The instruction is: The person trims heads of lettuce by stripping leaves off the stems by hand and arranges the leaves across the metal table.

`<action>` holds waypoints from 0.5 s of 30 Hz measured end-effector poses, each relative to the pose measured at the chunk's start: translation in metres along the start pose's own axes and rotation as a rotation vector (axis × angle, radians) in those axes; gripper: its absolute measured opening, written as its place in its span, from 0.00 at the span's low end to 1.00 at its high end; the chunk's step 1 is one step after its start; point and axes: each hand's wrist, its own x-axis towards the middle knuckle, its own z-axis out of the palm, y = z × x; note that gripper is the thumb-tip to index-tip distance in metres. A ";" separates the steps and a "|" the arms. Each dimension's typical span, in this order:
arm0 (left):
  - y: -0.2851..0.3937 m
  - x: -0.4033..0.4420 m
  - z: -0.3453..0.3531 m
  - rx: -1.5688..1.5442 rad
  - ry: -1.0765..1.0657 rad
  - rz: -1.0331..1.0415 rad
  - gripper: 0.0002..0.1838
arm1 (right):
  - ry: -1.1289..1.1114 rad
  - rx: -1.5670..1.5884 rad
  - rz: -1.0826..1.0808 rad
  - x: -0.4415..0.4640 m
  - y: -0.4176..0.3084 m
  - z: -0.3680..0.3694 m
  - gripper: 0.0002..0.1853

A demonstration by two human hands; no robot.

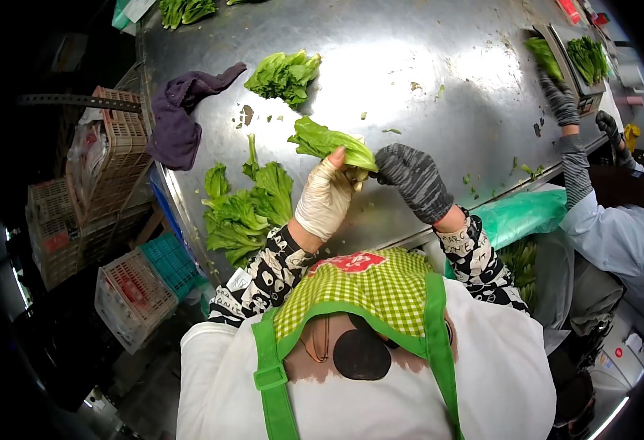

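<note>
My left hand (325, 196), in a cream glove with the thumb bare at its tip, grips a head of leafy green lettuce (334, 141) over the metal table (410, 95). The leaves point left and the pale cut end points right. At that stem end is my right hand (414, 180), in a dark grey knit glove, its fingers curled closed; whatever they hold is hidden. Below and left of my left hand lies a loose pile of lettuce leaves (245, 216). Another lettuce bunch (284, 77) rests farther back on the table.
A purple cloth (182, 110) hangs over the left edge, beside stacked plastic crates (109, 154). Green plastic bagging (524, 214) lies along the front right edge. At the right, a co-worker's gloved hand (559, 99) holds greens (543, 59) near a tray (584, 81).
</note>
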 end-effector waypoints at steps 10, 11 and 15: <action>-0.016 -0.007 0.003 0.386 0.170 0.159 0.09 | 0.188 -0.084 -0.025 -0.002 0.008 0.020 0.08; -0.019 -0.007 0.004 0.352 0.216 0.158 0.10 | 0.195 -0.043 0.015 -0.001 0.018 0.024 0.08; -0.026 -0.006 0.011 0.240 0.296 0.202 0.09 | 0.276 -0.063 0.130 0.010 0.031 0.020 0.08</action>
